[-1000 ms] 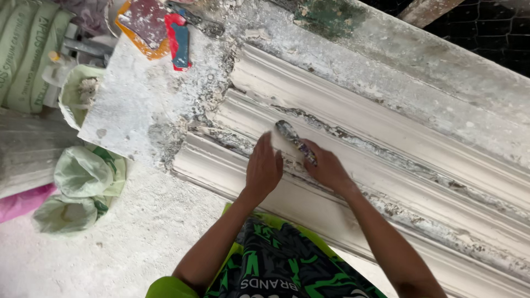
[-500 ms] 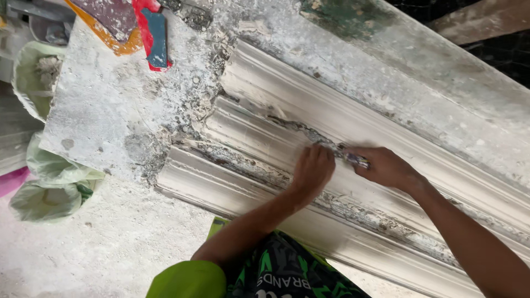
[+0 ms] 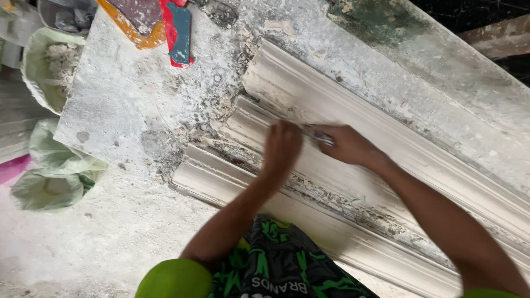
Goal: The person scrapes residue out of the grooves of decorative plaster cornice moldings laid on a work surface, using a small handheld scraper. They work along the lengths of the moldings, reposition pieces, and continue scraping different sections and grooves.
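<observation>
A long white plaster cornice moulding (image 3: 386,182) lies diagonally across a dusty work table (image 3: 121,105). My left hand (image 3: 282,148) rests on the moulding's ridges near its left end, fingers curled down against the plaster. Just to its right, my right hand (image 3: 345,144) is closed around a small metal scraping tool (image 3: 317,135) whose tip touches a groove of the moulding. Crumbs of plaster line the grooves below both hands. Both hands are slightly blurred.
A red and teal trowel-like tool (image 3: 179,33) and an orange-edged board (image 3: 135,19) lie at the table's far end. Pale green bags (image 3: 55,171) and a bag of rubble (image 3: 52,66) sit on the floor to the left. Dark wooden beams (image 3: 497,36) are at the upper right.
Both hands have slid along the moulding toward its left end while the view shifted. The right hand still grips the tool against the groove.
</observation>
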`<state>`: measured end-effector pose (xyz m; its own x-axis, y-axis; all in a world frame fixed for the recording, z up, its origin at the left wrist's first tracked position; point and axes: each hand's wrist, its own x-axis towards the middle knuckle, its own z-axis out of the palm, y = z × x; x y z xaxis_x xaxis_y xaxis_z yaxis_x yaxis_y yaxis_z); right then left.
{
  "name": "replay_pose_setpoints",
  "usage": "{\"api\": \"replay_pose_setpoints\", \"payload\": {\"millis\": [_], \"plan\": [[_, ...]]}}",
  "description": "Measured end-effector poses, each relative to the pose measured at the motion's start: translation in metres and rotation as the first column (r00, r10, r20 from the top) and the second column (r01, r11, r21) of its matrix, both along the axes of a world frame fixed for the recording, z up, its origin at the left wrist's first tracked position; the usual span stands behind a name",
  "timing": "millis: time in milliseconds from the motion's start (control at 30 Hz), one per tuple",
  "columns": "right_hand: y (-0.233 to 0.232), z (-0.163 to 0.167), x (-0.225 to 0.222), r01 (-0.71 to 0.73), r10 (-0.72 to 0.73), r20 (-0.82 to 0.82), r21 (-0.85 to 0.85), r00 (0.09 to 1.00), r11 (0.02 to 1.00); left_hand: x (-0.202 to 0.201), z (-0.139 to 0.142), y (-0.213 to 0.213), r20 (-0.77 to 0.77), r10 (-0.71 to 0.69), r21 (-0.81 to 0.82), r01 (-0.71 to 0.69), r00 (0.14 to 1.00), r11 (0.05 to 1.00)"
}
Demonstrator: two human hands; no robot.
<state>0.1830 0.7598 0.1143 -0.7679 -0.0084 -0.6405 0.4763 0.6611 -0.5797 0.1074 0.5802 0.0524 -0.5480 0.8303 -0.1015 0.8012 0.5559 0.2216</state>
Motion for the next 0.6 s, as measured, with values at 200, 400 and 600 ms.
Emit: {"api": "replay_pose_setpoints", "payload": {"millis": [200,400,600], "plan": [[-0.012,-0.004,0.002,0.037,-0.038,-0.152,-0.009,0.988,0.999,-0.003,-0.013,-0.008,-0.042,-0.027,0.014,0.028,0.999,1.0],[-0.086,-0.004,-0.09,0.117,-0.12,-0.26,-0.026,0.958,0.993,-0.105,0.026,-0.078,-0.13,0.152,0.069,-0.144,0.98,0.987],[-0.121,0.056,-0.092,0.208,-0.201,-0.09,0.083,0.975,0.975,-0.079,0.058,-0.104,0.151,0.354,0.636,-0.365,0.923,0.68]]}}
